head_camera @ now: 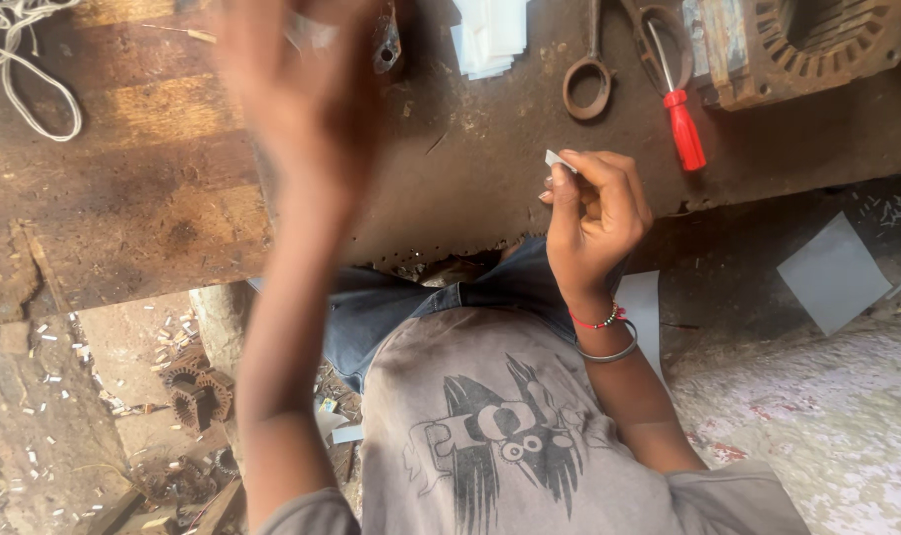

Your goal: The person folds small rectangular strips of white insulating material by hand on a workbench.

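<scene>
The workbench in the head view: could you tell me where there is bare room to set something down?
The workbench is bare between the white cord and the blurred left hand. A second bare patch lies between the white paper slips and the right hand. It is crowded at the far right: scissors, red-handled screwdriver, rusty stator.

The right hand (pixel 594 218) pinches a small white slip (pixel 558 160) above the workbench (pixel 153 208). The left hand (pixel 302 89) is raised and blurred. A red screwdriver (pixel 680 114) and scissors (pixel 609 50) lie nearby.
</scene>
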